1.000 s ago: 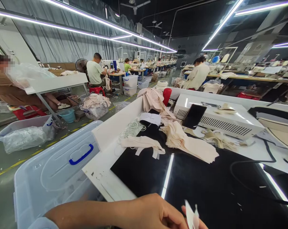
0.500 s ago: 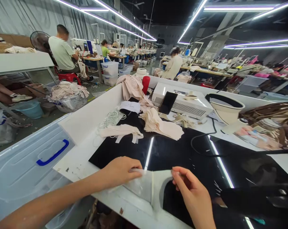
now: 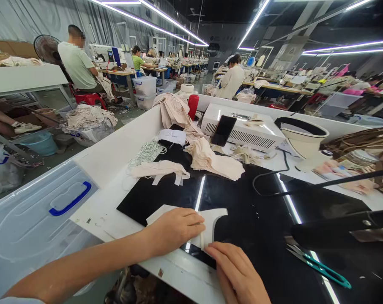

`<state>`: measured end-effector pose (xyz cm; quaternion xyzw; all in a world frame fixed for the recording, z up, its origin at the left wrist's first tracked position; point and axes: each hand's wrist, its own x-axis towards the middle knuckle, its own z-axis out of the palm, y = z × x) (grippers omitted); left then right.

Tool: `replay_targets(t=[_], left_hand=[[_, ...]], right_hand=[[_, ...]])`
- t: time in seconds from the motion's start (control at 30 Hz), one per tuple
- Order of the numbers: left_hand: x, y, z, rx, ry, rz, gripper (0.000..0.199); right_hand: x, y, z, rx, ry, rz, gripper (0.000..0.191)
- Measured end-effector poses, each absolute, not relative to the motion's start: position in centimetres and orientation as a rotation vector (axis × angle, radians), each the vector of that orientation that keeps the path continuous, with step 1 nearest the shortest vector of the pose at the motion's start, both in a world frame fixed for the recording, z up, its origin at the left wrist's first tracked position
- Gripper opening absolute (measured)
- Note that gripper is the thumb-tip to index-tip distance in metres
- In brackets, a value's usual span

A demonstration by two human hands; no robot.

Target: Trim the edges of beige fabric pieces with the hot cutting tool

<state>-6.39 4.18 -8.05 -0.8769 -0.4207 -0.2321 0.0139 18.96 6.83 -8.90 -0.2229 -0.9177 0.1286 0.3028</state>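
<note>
A white cut fabric piece (image 3: pixel 216 214) with a curved right edge and a narrow raised strip down it lies flat on the glossy black board (image 3: pixel 242 219), near the table's front edge. My left hand (image 3: pixel 175 230) rests flat across its left part, fingers stretched out and covering much of it. At the lower end of the strip, the fingertips of my right hand (image 3: pixel 237 270) touch the piece, with the fingers extended and close together. Thread snips (image 3: pixel 321 268) with teal handles lie on the board to the right.
Beige fabric strips (image 3: pixel 215 162), pale green cord (image 3: pixel 147 152) and a phone (image 3: pixel 223 131) leaning on a white vented box (image 3: pixel 242 126) sit behind. A black cable (image 3: pixel 286 195) crosses the right side. A lidded clear bin (image 3: pixel 29 236) stands left; people work at sewing tables beyond.
The fabric piece was held by its top edge in both hands and now lies flat on the board. My right hand has moved down to its lower edge; my left hand lies flat on it.
</note>
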Motion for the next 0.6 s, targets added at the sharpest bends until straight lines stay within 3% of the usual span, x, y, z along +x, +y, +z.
replay_targets(t=[0.23, 0.6], left_hand=[[-6.7, 4.3, -8.7, -2.726, -1.273, -0.723, 0.025], [-6.6, 3.9, -8.6, -2.736, -1.458, -0.628, 0.028]], right_hand=[[18.6, 5.5, -11.1, -0.697, -2.482, 0.092, 0.031], [19.0, 5.6, -10.0, -0.576, -2.595, -0.137, 0.030]])
